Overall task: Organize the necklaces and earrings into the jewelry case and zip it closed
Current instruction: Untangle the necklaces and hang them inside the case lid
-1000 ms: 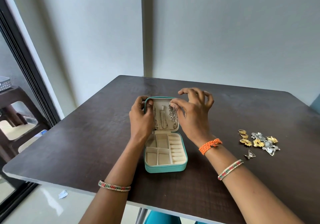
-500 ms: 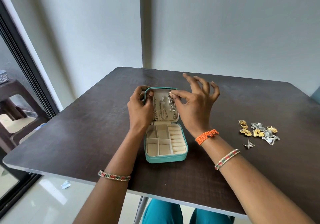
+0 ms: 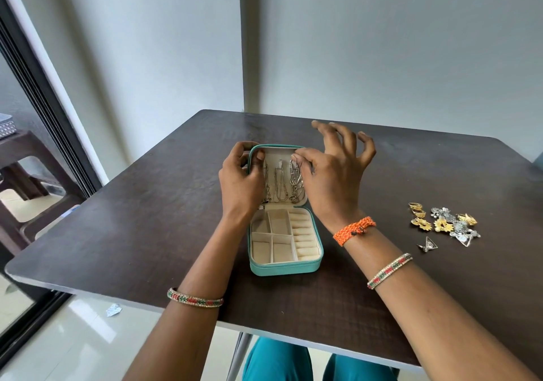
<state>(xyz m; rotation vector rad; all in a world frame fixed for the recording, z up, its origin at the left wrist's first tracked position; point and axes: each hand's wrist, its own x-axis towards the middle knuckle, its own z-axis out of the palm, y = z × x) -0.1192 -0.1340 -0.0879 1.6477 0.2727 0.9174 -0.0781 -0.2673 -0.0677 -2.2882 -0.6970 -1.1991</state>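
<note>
At the bottom of the frame, teal-clad knees show under the near edge of a dark wood-grain table [image 3: 147, 233], its corners rounded and its edge pale. Glossy pale floor tiles lie at lower left with a small scrap of paper [image 3: 114, 310] on them.

Both forearms reach up from the bottom edge, each with a beaded bangle; the right wrist also carries an orange braided band [image 3: 354, 229].

At the centre of the frame a teal case [image 3: 283, 267] lies open on the table. Its cream tray is split into small square compartments on the left and a column of ring rolls on the right, all bare. The lid stands up behind the tray, and silver necklaces [image 3: 295, 180] hang down its cream lining.

The left hand [image 3: 241, 180] grips the lid's left edge, thumb on the lining, fingers curled behind. The right hand [image 3: 332, 174] pinches the top of the rightmost necklace between thumb and forefinger, its other fingers spread and lifted above the table.

Right of centre, well apart from the case, a heap of gold and silver earrings [image 3: 443, 223] lies on the table, with one silver triangular piece [image 3: 427, 245] just beside it.

Beyond the table, two plain grey-white walls meet in a corner at upper centre. Along the left edge runs a dark door frame, with a brown stool [image 3: 20, 160] behind it.
</note>
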